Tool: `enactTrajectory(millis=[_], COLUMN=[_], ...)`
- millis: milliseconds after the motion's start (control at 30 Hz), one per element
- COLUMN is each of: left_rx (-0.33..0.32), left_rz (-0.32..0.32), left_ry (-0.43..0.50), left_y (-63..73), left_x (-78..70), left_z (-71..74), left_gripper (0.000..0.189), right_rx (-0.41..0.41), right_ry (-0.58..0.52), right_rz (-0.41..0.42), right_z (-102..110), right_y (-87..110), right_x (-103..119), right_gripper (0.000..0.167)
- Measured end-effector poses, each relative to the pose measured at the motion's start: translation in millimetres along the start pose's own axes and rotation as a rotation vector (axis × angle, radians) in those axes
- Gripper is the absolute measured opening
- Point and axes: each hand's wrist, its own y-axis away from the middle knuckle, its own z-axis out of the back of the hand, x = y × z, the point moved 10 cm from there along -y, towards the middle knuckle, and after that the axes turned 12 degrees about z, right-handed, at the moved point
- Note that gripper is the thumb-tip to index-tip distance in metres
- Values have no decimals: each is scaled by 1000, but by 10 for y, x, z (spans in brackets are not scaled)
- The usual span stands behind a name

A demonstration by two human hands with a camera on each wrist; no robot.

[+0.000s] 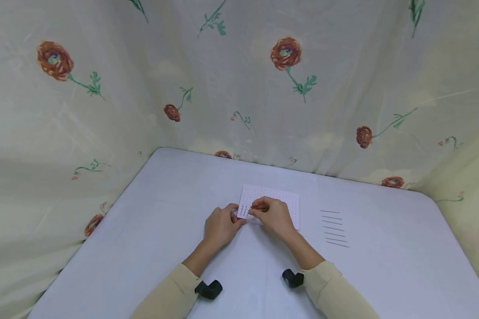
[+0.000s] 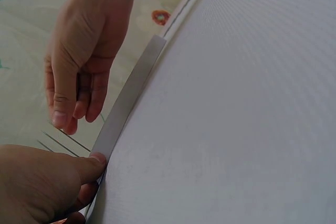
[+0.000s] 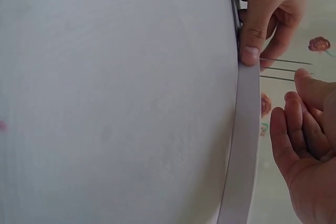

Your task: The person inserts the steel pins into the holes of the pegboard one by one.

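Note:
A white pegboard [image 1: 269,191] with rows of small holes lies on the table. My left hand [image 1: 220,226] grips its near left corner, the thumb [image 3: 250,55] against the side edge. Three thin metal rods [image 3: 286,61] stand upright in the board beside that hand. My right hand [image 1: 275,217] is over the board, and its thumb and fingertip pinch the upper end of the rod farthest from the left hand. In the left wrist view the right hand [image 2: 86,61] comes down to the rod tops, its other fingers loosely bent.
Several more thin rods [image 1: 334,228] lie in a spaced column on the white table [image 1: 383,257], right of the board. Flowered cloth [image 1: 231,79] hangs behind the table and at both sides. Dark wrist cameras [image 1: 209,290] sit at both sleeve cuffs.

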Motion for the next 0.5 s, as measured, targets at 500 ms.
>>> enactTrajectory(millis=[500], left_rx=[0], left_rz=[12], left_ry=[-13], left_y=[-1], left_x=[13], left_z=[-26], left_gripper=[49], right_rx=[-10], right_ry=[-7], right_rz=[-25], right_z=[285], right_y=[80], right_x=[-115], right_gripper=[18])
